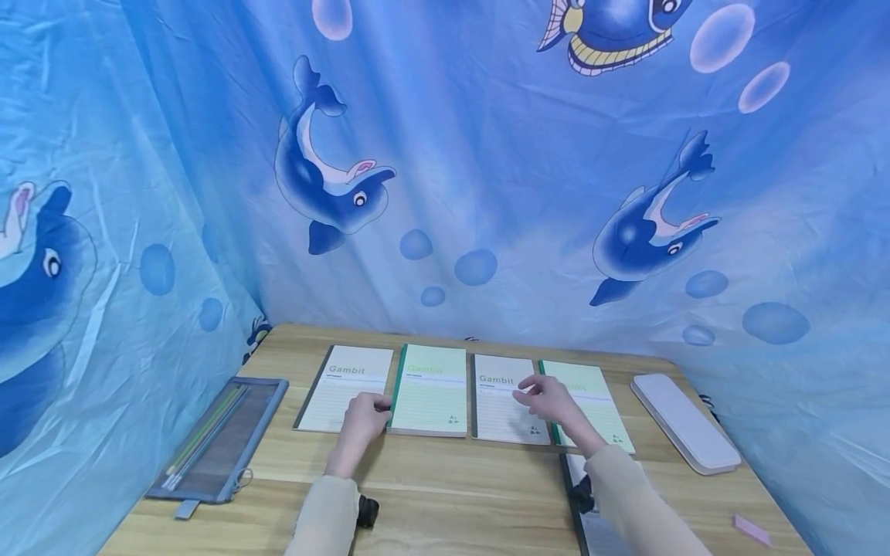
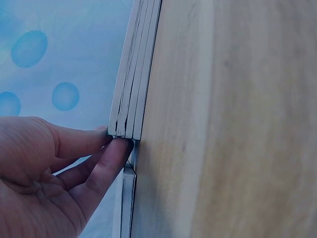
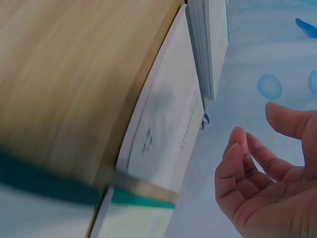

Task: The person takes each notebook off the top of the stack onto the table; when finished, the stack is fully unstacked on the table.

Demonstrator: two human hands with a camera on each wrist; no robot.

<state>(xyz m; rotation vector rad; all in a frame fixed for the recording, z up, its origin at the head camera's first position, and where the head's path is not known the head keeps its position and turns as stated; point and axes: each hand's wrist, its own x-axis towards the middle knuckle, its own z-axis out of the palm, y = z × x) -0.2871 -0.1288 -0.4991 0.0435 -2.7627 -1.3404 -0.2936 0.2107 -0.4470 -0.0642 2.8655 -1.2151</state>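
Note:
My left hand (image 1: 367,421) touches the lower left edge of a green notebook stack (image 1: 429,394). The left wrist view shows its thumb and finger against the corner of several stacked notebooks (image 2: 132,79). A white Gambit notebook (image 1: 348,386) with a dark spine lies left of that stack. My right hand (image 1: 549,400) hovers above another white notebook (image 1: 504,417), fingers loosely bent, holding nothing. To its right is a green notebook (image 1: 591,401) with a green spine, partly hidden by the hand and wrist. In the right wrist view, the hand (image 3: 272,183) is apart from the white notebook (image 3: 166,109).
A grey mesh pencil case (image 1: 260,417) with pencils lies at the left. On the right are a white oblong case (image 1: 684,425) and a pink eraser-like block (image 1: 752,530). Another dark-spined notebook (image 1: 601,533) lies partly under the right forearm. A blue curtain (image 1: 445,193) borders the table.

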